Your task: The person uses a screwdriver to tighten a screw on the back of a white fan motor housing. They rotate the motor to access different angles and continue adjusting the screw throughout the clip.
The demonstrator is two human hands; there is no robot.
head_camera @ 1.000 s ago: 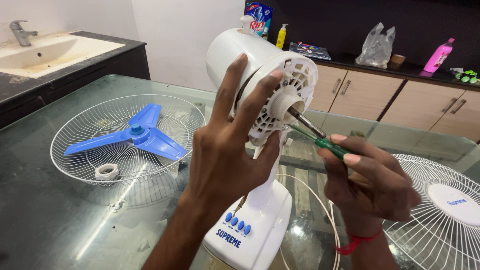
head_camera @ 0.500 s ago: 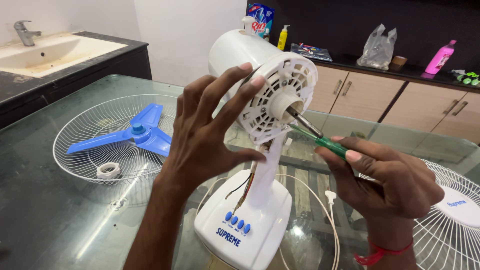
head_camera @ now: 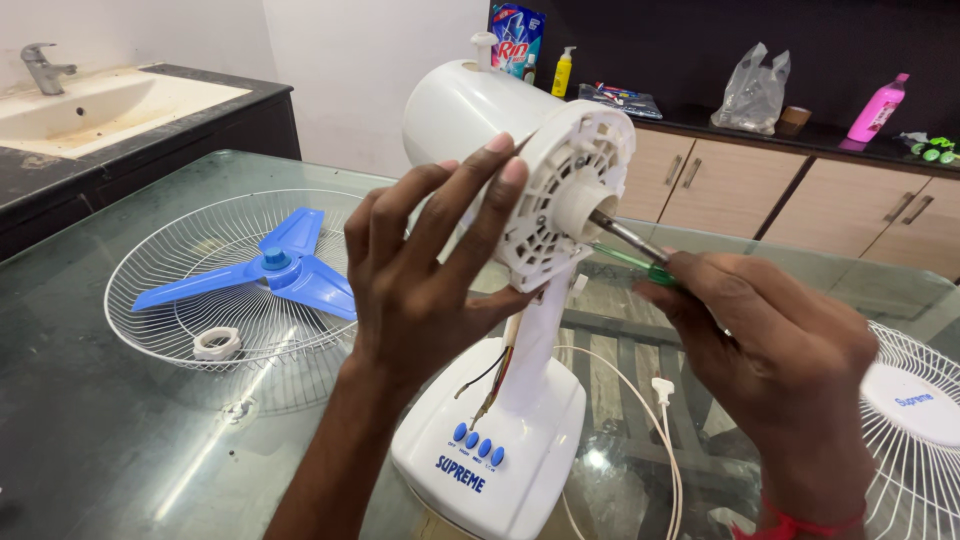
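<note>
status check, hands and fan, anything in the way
Left hand braces the fan motor housing. Right hand holds a green screwdriver, tip at the housing front. Nothing blocking; blue blade lies on grille aside.

The fan body [head_camera: 500, 130] is smooth, glossy white plastic; the screwdriver [head_camera: 640, 262] has translucent green plastic and a metal shaft. The table [head_camera: 120, 450] is glossy glass.

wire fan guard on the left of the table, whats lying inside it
Inside the wire fan guard lie a blue three-blade fan blade and a small white ring nut. The left hand covers its right edge.
</note>
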